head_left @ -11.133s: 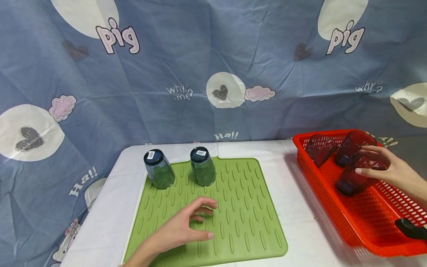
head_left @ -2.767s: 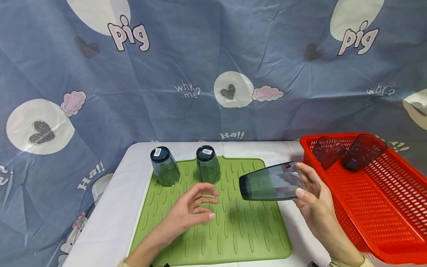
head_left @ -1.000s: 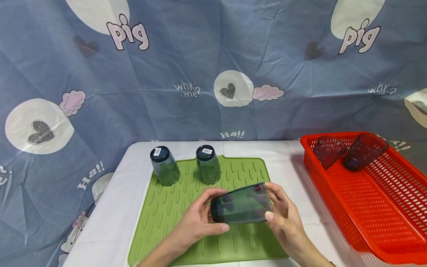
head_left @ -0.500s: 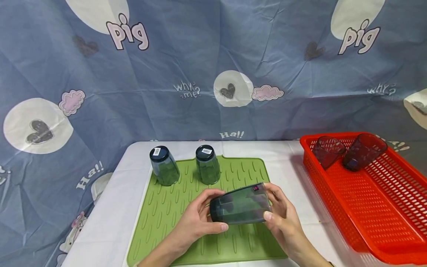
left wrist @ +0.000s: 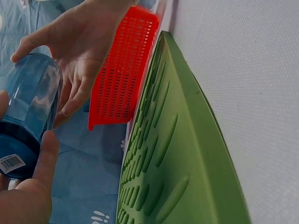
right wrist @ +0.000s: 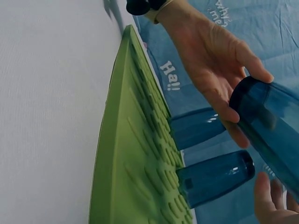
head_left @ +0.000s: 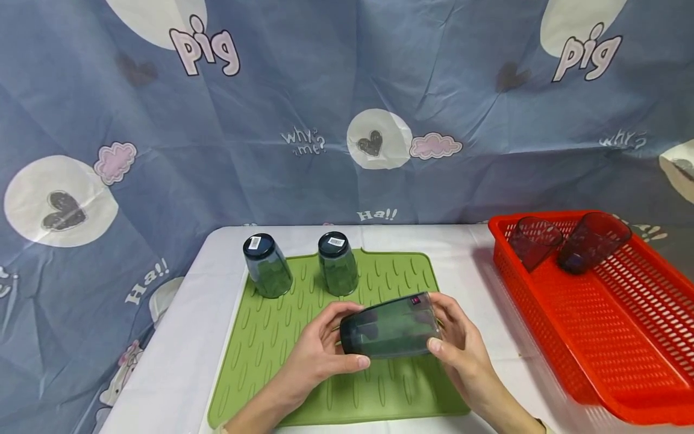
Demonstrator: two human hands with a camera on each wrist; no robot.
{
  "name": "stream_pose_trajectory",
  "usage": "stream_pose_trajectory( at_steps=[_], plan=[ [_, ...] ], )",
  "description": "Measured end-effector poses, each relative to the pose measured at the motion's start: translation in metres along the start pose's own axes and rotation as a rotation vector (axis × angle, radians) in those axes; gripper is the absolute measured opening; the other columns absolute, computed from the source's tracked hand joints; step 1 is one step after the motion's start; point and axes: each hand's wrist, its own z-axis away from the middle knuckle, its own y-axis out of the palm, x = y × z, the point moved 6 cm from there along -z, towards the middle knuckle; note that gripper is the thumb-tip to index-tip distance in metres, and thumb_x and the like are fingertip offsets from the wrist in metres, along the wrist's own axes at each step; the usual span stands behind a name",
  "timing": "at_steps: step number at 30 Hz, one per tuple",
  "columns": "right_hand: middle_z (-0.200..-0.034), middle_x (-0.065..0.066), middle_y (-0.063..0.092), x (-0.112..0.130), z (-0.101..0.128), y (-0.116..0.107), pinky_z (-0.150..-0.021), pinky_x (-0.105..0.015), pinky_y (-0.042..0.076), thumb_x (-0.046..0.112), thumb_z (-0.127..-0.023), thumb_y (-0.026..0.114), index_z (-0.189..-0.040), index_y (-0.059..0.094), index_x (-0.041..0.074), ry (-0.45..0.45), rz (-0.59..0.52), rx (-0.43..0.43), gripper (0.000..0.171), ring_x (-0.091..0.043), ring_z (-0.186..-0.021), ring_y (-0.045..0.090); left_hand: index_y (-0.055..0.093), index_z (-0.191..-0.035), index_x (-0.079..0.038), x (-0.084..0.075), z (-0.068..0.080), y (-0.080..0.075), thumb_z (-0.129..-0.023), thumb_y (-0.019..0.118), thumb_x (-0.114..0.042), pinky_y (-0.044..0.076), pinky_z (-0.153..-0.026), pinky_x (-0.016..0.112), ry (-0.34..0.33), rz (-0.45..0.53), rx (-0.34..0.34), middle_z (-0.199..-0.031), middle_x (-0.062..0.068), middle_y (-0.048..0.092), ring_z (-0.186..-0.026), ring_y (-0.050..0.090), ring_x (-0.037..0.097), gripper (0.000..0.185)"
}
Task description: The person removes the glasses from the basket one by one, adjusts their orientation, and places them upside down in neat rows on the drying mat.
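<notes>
A blue-tinted drinking glass (head_left: 391,327) lies on its side in the air over the green ridged mat (head_left: 303,386). My left hand (head_left: 317,349) grips its dark base end, thumb in front and fingers behind. At the rim end my right hand (head_left: 461,340) holds it between thumb and fingers. The left wrist view shows a barcode label (left wrist: 11,163) on the glass's base. Two similar glasses, one at the mat's far left corner (head_left: 268,268) and another glass (head_left: 338,265) to its right, stand upside down on the mat.
On the right is a red perforated plastic basket (head_left: 569,361). Inside, at its far end, lean a tilted glass (head_left: 534,244) and another glass (head_left: 591,244). A white cloth (head_left: 162,374) covers the table, with a blue printed curtain (head_left: 271,90) behind.
My right hand has brought the glass from the basket to over the mat, where my left hand has taken its base end. During the last second both hands have stayed nearly still.
</notes>
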Motion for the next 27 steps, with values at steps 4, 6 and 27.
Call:
stream_pose_trajectory(
  at_steps=[4,6,27],
  plan=[
    [-0.134,-0.013,0.053,0.002,-0.001,-0.001,-0.098,-0.028,0.046,0.001,-0.088,0.058,-0.138,0.042,0.005,-0.011,0.028,-0.012,0.052,-0.022,-0.121,0.051,0.048,-0.136,-0.005,-0.001,-0.001,0.0,-0.077,0.079,0.002,0.051,-0.096,0.04,0.008,-0.003,-0.005,-0.135,0.017,0.052,-0.12,0.054,0.031,0.067],
    [-0.135,-0.013,0.053,0.003,-0.001,-0.002,-0.099,-0.027,0.045,0.0,-0.089,0.057,-0.138,0.043,0.005,-0.02,0.04,-0.003,0.052,-0.022,-0.122,0.051,0.048,-0.136,-0.004,-0.001,0.0,-0.001,-0.077,0.079,0.003,0.051,-0.096,0.04,0.01,-0.001,-0.008,-0.135,0.018,0.052,-0.12,0.054,0.032,0.067],
    [-0.141,-0.031,0.041,0.024,-0.011,-0.021,-0.105,-0.04,0.043,-0.012,-0.09,0.05,-0.141,0.032,-0.012,-0.174,0.208,0.048,0.055,-0.036,-0.13,0.045,0.048,-0.133,0.003,-0.005,-0.002,-0.011,-0.072,0.08,0.005,0.054,-0.092,0.038,0.063,-0.045,-0.086,-0.128,0.021,0.058,-0.109,0.062,0.031,0.069]
  ],
)
